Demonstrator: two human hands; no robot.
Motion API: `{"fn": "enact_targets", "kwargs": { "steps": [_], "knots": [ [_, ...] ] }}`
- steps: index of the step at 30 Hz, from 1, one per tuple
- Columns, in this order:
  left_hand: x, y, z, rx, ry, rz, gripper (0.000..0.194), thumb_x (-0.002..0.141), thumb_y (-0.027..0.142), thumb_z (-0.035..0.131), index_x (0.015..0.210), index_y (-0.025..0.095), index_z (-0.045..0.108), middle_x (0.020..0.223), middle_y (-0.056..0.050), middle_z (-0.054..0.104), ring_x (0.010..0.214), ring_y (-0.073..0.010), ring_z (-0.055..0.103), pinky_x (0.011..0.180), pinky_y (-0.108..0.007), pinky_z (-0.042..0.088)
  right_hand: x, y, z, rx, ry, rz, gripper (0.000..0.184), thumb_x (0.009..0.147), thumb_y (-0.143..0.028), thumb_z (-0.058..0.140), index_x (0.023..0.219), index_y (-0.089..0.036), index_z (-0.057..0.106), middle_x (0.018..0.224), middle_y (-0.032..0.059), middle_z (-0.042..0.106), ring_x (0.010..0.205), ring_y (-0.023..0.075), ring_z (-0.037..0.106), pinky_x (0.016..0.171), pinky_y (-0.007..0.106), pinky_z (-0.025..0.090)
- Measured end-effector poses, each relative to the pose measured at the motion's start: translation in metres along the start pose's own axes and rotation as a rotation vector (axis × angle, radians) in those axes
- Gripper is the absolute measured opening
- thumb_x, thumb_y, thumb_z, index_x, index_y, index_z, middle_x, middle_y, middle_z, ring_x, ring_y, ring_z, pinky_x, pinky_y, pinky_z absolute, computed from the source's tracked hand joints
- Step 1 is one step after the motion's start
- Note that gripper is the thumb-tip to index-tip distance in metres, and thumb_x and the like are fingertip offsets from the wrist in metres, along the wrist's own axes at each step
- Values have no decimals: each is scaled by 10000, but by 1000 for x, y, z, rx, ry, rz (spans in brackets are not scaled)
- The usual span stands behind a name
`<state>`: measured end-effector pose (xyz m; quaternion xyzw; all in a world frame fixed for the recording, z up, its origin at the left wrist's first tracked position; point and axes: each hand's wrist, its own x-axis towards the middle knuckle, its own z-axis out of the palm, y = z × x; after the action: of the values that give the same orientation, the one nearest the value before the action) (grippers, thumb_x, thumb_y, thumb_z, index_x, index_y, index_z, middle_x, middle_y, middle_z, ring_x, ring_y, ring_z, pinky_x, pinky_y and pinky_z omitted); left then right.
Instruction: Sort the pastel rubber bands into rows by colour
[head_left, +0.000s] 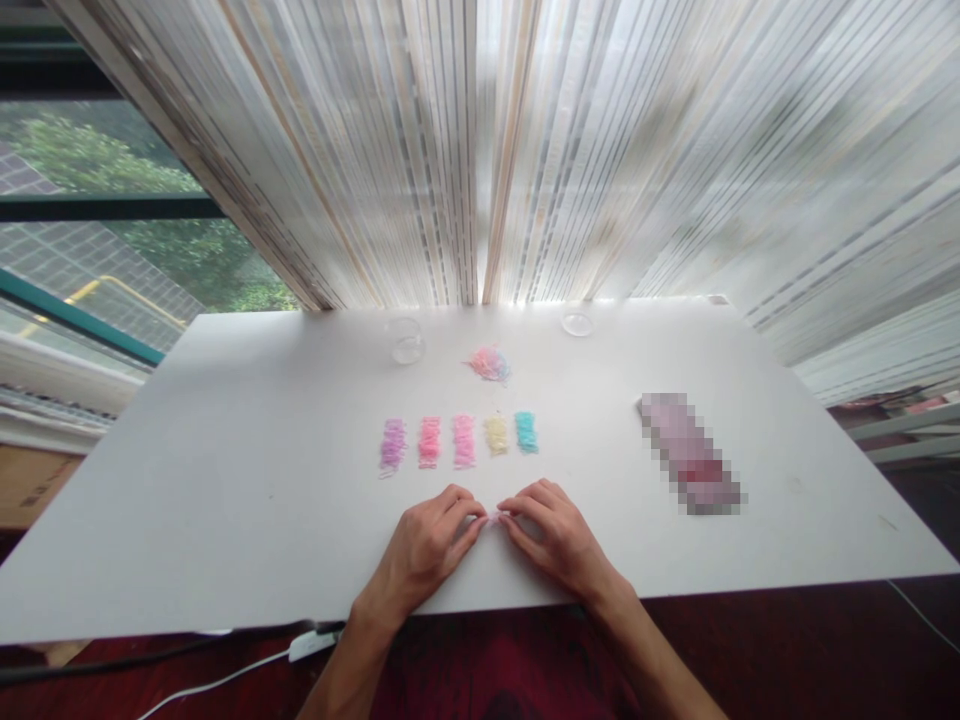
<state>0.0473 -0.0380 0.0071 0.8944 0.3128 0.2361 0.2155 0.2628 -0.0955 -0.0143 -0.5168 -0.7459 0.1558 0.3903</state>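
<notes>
Near the front edge of the table, my left hand (433, 535) and my right hand (556, 532) face each other, both pinching. Between their fingertips sit pale pink-purple rubber bands (493, 518), small and partly hidden by the fingers. Just beyond the hands, small rubber bands lie in a row of colour-sorted stacks: purple bands (392, 446), coral-pink bands (429, 442), light pink bands (464, 441), yellow bands (496, 435) and turquoise bands (526, 432). Farther back is a loose heap of mixed-colour bands (490, 363).
A clear round container (407, 345) stands at the back left of the heap, and a clear round lid (577, 324) lies at the back right. On the right of the white table (225, 480) is a pixelated oblong object (690, 455). Striped curtains (480, 150) hang behind.
</notes>
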Motion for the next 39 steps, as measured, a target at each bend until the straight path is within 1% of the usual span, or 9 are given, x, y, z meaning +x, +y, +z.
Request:
{"fn": "enact_targets", "kwargs": {
  "steps": [4,9,14,20,26,29,31,35,39],
  "knots": [
    [1,1,1,16,6,7,156,1044,215,491,1016,193,644,935,-38,682,754,-149,680,681,-245,546,0,0,0,21,10,14,108,985,-170,618,1042,-226,690,873,48,683,820,208,611,737,356,536],
    [1,1,1,9,17,14,157,1049,207,481,1039,189,637,943,-40,683,730,-146,676,653,-241,539,1,0,-1,48,32,25,113,991,-173,603,1030,-227,694,868,50,682,816,205,624,723,350,548],
    [2,1,0,-22,23,-2,163,1051,217,485,1023,188,643,933,-41,679,737,-141,672,658,-229,542,2,-2,-3,74,46,41,119,989,-180,603,1024,-227,706,867,49,683,811,200,637,719,343,559],
    [0,0,-3,-52,20,-32,170,1049,218,484,1012,187,646,941,-42,678,702,-120,652,616,-204,531,2,-4,-6,114,77,83,121,980,-189,614,1010,-234,722,866,50,683,800,192,662,709,321,579],
    [-3,-1,-4,-39,6,-42,163,1034,221,514,1006,198,673,918,-34,691,756,-138,685,671,-223,554,4,-5,-9,162,151,136,101,963,-179,633,983,-227,719,832,40,687,764,180,670,697,308,589],
    [-3,0,-3,-22,-2,-43,154,1024,230,540,1013,204,692,921,-33,702,772,-147,701,697,-237,570,5,-6,-10,169,156,144,98,959,-183,639,980,-229,724,826,39,694,756,181,676,695,308,596],
    [-2,1,-2,-22,13,-53,141,1015,252,568,1054,205,695,947,-39,707,793,-154,709,712,-246,584,5,-5,-10,168,145,132,107,959,-183,638,990,-232,729,838,43,699,768,184,682,696,308,599],
    [1,3,0,-66,94,-45,173,1001,283,613,1131,197,685,982,-50,703,840,-161,714,721,-243,593,3,-3,-9,166,123,112,112,951,-177,654,1002,-232,737,858,47,694,782,182,686,696,298,599],
    [5,7,-1,-99,125,-18,128,1001,242,609,1070,198,708,942,-43,707,821,-150,709,720,-235,584,1,-2,-8,176,114,111,116,951,-179,658,1008,-232,744,865,50,691,786,182,684,697,298,600]
  ]
}}
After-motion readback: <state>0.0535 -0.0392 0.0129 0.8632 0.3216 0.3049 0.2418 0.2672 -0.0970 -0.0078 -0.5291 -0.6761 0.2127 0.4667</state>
